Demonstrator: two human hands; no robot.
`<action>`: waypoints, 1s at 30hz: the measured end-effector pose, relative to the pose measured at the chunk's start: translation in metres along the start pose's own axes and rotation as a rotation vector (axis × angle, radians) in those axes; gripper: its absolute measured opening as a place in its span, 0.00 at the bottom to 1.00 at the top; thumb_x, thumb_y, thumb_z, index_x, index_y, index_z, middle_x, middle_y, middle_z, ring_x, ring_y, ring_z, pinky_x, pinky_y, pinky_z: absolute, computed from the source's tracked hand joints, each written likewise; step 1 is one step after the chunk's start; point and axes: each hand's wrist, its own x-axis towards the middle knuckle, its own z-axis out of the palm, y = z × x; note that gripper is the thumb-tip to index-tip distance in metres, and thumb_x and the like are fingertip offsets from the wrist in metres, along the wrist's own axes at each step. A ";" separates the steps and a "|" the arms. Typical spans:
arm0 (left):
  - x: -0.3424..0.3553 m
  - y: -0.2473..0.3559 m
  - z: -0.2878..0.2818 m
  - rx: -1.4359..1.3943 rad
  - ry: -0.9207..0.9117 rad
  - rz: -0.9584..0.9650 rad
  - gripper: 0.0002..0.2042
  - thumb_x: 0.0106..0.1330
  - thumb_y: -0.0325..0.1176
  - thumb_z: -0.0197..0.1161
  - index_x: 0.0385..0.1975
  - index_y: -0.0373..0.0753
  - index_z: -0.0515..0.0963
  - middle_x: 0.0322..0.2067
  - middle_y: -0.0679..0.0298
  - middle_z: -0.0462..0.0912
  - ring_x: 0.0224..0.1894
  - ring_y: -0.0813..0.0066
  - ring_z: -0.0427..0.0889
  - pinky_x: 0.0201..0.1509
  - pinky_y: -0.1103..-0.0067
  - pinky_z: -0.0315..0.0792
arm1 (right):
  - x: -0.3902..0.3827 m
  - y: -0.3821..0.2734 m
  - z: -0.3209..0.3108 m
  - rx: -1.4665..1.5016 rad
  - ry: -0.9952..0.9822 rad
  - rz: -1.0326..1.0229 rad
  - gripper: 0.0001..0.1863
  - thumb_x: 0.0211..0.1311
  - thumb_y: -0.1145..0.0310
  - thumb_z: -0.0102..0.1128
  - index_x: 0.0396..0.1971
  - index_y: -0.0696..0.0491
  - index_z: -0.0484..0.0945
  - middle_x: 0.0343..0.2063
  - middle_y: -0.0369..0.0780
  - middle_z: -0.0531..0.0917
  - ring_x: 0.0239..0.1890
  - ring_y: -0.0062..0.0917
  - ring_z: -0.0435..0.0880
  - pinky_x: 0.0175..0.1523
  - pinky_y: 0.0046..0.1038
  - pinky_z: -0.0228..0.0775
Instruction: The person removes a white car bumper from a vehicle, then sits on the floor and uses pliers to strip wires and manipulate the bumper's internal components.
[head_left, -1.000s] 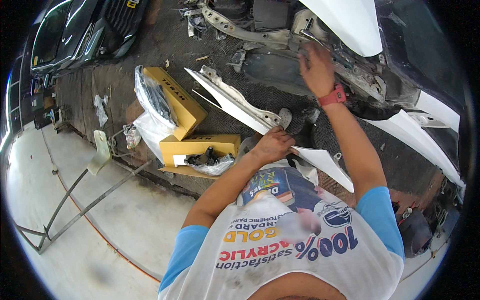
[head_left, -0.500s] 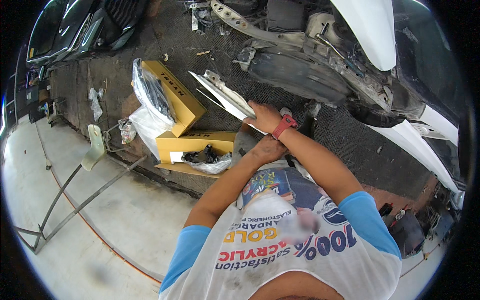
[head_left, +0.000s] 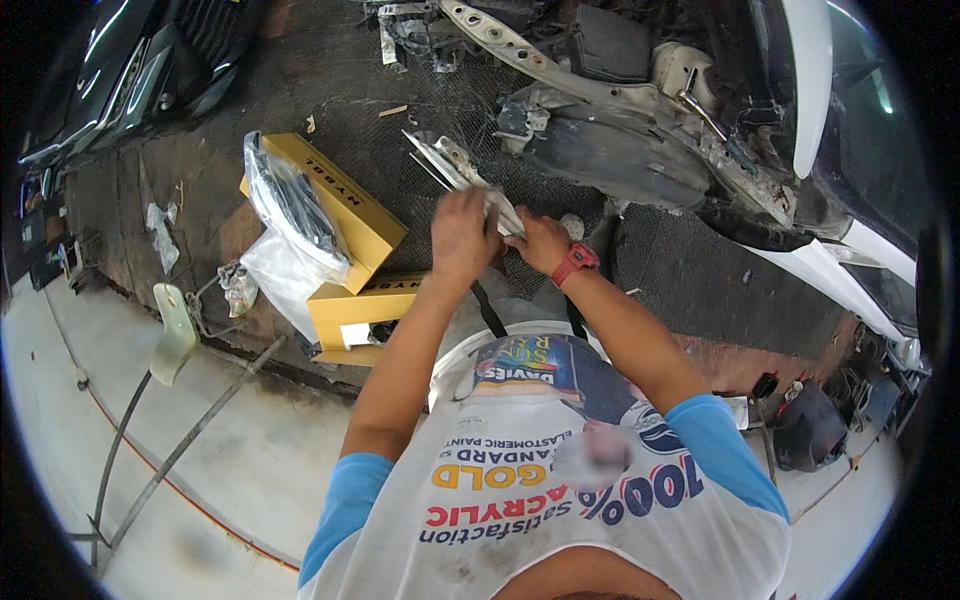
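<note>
A long, narrow white car body panel (head_left: 437,157) with a folded metal edge points away from me, tilted, in front of my lap. My right hand (head_left: 543,244) is closed around its near end and wears a red watch (head_left: 575,263) at the wrist. Against the panel's left side is my left hand (head_left: 464,236), slightly blurred, its fingers curled at the edge. Part of the panel is hidden behind the two hands.
To the left lie two open yellow cartons (head_left: 375,225), a plastic-wrapped dark part (head_left: 292,205) on one. A partly stripped car (head_left: 620,140) stands at the right front, a dark car (head_left: 140,75) at the far left. Metal stand legs (head_left: 190,450) cross the pale floor.
My left hand has come up from below my right wrist to the panel's left side. My right hand has shifted right and nearer me along the panel.
</note>
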 end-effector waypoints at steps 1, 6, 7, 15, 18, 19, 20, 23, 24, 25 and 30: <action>0.027 -0.003 -0.007 0.039 0.083 0.028 0.13 0.64 0.34 0.66 0.45 0.33 0.80 0.42 0.48 0.82 0.48 0.48 0.81 0.53 0.60 0.75 | 0.006 -0.003 0.006 -0.002 0.010 0.013 0.35 0.64 0.48 0.66 0.64 0.55 0.72 0.35 0.59 0.86 0.42 0.56 0.86 0.49 0.51 0.78; 0.109 -0.047 0.009 0.208 -0.147 -0.116 0.18 0.62 0.38 0.71 0.46 0.34 0.81 0.42 0.48 0.84 0.50 0.47 0.82 0.56 0.61 0.77 | 0.018 -0.021 0.018 0.030 0.020 0.071 0.34 0.64 0.50 0.67 0.64 0.54 0.72 0.38 0.59 0.86 0.44 0.56 0.86 0.50 0.51 0.78; 0.120 -0.050 0.010 0.230 -0.212 -0.181 0.18 0.60 0.39 0.72 0.45 0.35 0.82 0.42 0.47 0.85 0.50 0.47 0.83 0.56 0.61 0.78 | 0.020 -0.025 0.019 0.051 0.008 0.085 0.33 0.64 0.51 0.67 0.64 0.54 0.72 0.39 0.59 0.86 0.45 0.55 0.86 0.51 0.50 0.78; 0.155 -0.107 0.030 0.082 -0.411 -0.196 0.18 0.63 0.48 0.70 0.47 0.43 0.85 0.42 0.47 0.88 0.49 0.44 0.86 0.56 0.58 0.79 | 0.031 -0.026 0.035 0.020 0.082 0.087 0.35 0.63 0.50 0.69 0.63 0.56 0.72 0.35 0.58 0.86 0.40 0.57 0.86 0.47 0.50 0.78; 0.156 -0.107 0.032 0.058 -0.431 -0.241 0.19 0.66 0.52 0.67 0.47 0.45 0.85 0.39 0.48 0.88 0.52 0.44 0.85 0.57 0.56 0.77 | 0.030 -0.024 0.031 0.036 0.037 0.092 0.32 0.63 0.52 0.68 0.60 0.57 0.73 0.34 0.58 0.86 0.39 0.56 0.86 0.47 0.51 0.78; 0.156 -0.105 0.035 0.061 -0.435 -0.240 0.18 0.67 0.52 0.66 0.45 0.45 0.86 0.40 0.50 0.89 0.52 0.44 0.84 0.58 0.57 0.77 | 0.029 -0.022 0.032 0.030 0.026 0.087 0.31 0.63 0.52 0.68 0.59 0.58 0.74 0.34 0.58 0.86 0.39 0.56 0.86 0.47 0.51 0.78; 0.155 -0.091 0.027 0.066 -0.444 -0.236 0.18 0.68 0.52 0.64 0.43 0.45 0.87 0.41 0.51 0.89 0.53 0.45 0.84 0.58 0.58 0.77 | 0.027 -0.017 0.035 0.033 0.046 0.073 0.31 0.63 0.53 0.68 0.58 0.58 0.74 0.34 0.58 0.85 0.39 0.56 0.86 0.46 0.51 0.78; 0.137 -0.082 0.023 0.217 -0.284 0.052 0.18 0.72 0.52 0.59 0.40 0.45 0.88 0.40 0.53 0.89 0.51 0.47 0.85 0.57 0.60 0.78 | 0.017 -0.010 0.041 0.023 0.082 0.024 0.30 0.63 0.54 0.68 0.57 0.59 0.74 0.33 0.58 0.85 0.38 0.56 0.86 0.45 0.51 0.78; 0.131 -0.082 0.023 0.289 -0.198 0.195 0.19 0.74 0.52 0.57 0.40 0.45 0.89 0.39 0.53 0.89 0.50 0.47 0.86 0.56 0.60 0.78 | 0.012 -0.011 0.042 0.011 0.084 0.011 0.30 0.63 0.54 0.68 0.57 0.59 0.74 0.33 0.58 0.85 0.38 0.56 0.86 0.45 0.51 0.77; 0.125 -0.083 0.023 0.224 -0.243 0.179 0.19 0.74 0.51 0.57 0.40 0.44 0.89 0.39 0.54 0.90 0.49 0.49 0.86 0.55 0.62 0.78 | 0.006 -0.011 0.043 -0.001 0.086 -0.002 0.30 0.63 0.53 0.68 0.57 0.59 0.74 0.33 0.57 0.85 0.38 0.56 0.86 0.45 0.51 0.77; 0.117 -0.062 -0.016 -0.444 -0.547 -0.225 0.17 0.78 0.45 0.55 0.42 0.43 0.90 0.43 0.55 0.90 0.42 0.61 0.84 0.55 0.68 0.75 | -0.022 -0.024 0.031 0.068 0.032 0.079 0.29 0.65 0.53 0.67 0.57 0.56 0.74 0.32 0.57 0.85 0.37 0.56 0.86 0.43 0.50 0.78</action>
